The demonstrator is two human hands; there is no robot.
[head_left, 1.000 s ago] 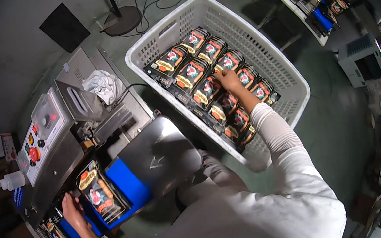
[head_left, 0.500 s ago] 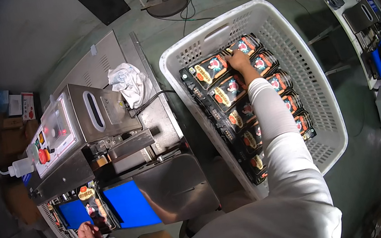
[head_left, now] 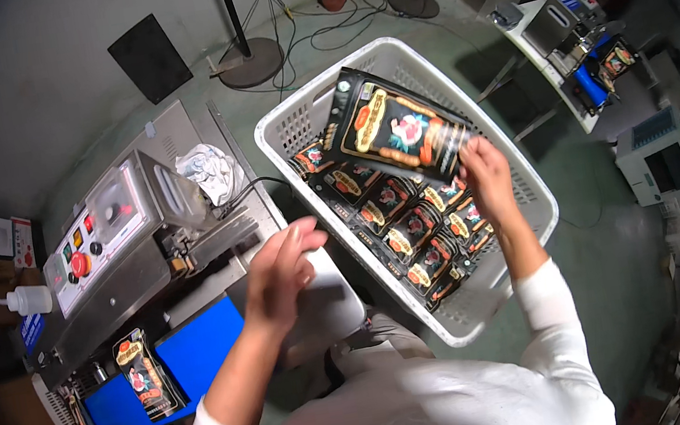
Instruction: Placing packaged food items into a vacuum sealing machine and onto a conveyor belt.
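My right hand (head_left: 487, 176) grips the right end of a black printed pouch (head_left: 402, 127), raised tilted above the crate. The left edge shows layers; I cannot tell if it is more than one pouch. Below it, rows of similar black pouches (head_left: 410, 232) lie in a white perforated plastic crate (head_left: 459, 338). My left hand (head_left: 283, 275) hovers over the machine's steel end plate, fingers loosely bent, thumb apart, holding nothing. One pouch (head_left: 145, 377) lies on the blue conveyor belt (head_left: 201, 346) at my left.
At left stands a steel machine with a control panel (head_left: 84, 253) and red button. A white cloth (head_left: 211, 172) lies on its top. Cables (head_left: 328, 27) and a pole's round base (head_left: 249, 62) are on the floor behind. Another machine (head_left: 560, 26) stands on a table far right.
My right hand has lifted a pouch up out of the crate. My left hand has moved from the belt's pouch rightward and up toward the crate. The view has shifted.
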